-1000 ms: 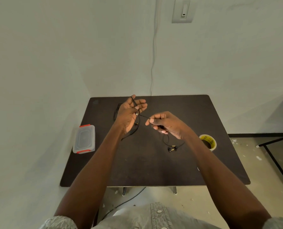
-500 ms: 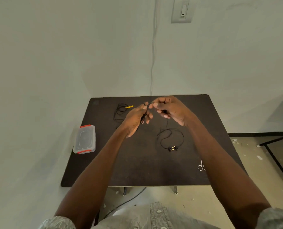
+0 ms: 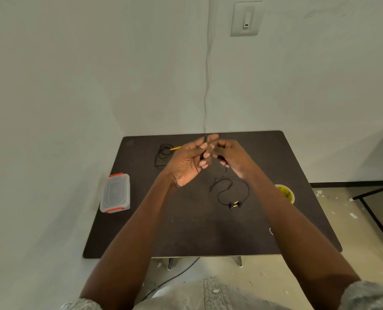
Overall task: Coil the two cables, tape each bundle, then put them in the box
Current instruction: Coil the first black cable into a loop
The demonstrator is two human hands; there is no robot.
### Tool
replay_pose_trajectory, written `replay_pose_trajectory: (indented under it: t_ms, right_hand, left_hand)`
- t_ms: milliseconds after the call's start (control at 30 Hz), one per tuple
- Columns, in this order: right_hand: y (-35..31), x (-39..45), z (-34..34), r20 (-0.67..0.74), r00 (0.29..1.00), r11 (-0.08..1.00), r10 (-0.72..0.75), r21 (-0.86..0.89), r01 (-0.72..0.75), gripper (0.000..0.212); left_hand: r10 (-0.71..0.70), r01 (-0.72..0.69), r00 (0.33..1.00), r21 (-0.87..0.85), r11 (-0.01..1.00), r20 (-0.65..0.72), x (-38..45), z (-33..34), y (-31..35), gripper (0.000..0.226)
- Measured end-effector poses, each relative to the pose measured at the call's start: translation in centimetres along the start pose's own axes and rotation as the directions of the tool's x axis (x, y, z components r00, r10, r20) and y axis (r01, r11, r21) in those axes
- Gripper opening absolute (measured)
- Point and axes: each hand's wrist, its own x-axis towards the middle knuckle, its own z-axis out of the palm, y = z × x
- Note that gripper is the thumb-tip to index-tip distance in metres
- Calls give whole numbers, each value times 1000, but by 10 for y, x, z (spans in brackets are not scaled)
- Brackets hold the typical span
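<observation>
Both hands are raised together over the far middle of the dark table [image 3: 186, 231]. The left hand [image 3: 187, 163], palm turned toward the camera, has its fingers curled round a short stretch of thin black cable [image 3: 233, 189], with a dark strand showing between fingertips and thumb. The right hand [image 3: 233, 156], just beside it and nearly touching, pinches the same cable in its bent fingers. From the right hand the cable drops to the tabletop and lies in a loose open loop near the table's centre, toward the right edge, ending in a small black and gold tip at the loop's near side. A second cable [image 3: 162, 153], already gathered into a small black coil with a strip of yellow tape on it, rests near the far left corner, well apart from the hands. A clear plastic box [image 3: 115, 193] with red clips, lid on, sits at the left edge, partly overhanging it. A roll of yellow tape [image 3: 287, 193] lies at the right edge, half hidden behind the right forearm. On the wall behind are a light switch [image 3: 246, 18] and a thin white cord [image 3: 206, 74] running down to the table's far edge.
</observation>
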Motion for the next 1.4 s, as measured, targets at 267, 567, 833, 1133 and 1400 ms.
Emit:
replay_pose_trajectory:
  t_ms: [267, 567, 833, 1133, 1400]
  right_hand:
    - [18, -34, 17, 331, 936, 993, 116, -61, -101, 25]
    - [-35, -31, -3, 278, 960, 1000, -13, -22, 20, 27]
    - [-42, -3, -15, 109, 992, 997, -70, 0, 71, 26]
    - [-5, 8, -3, 33, 999, 999, -1, -39, 2, 18]
    - [36, -22, 23, 266, 948, 982, 172, -126, -142, 26]
  left_hand:
    - [191, -183, 957, 54, 982, -218, 8, -19, 6, 52]
    - [52, 35, 978, 409, 912, -202, 7, -24, -5, 66]
    - [-99, 108, 992, 131, 985, -77, -5, -30, -11, 47]
    - [-166, 161, 982, 69, 985, 85, -11, -25, -8, 41]
    - [135, -145, 980, -59, 988, -145, 2, -26, 3, 45]
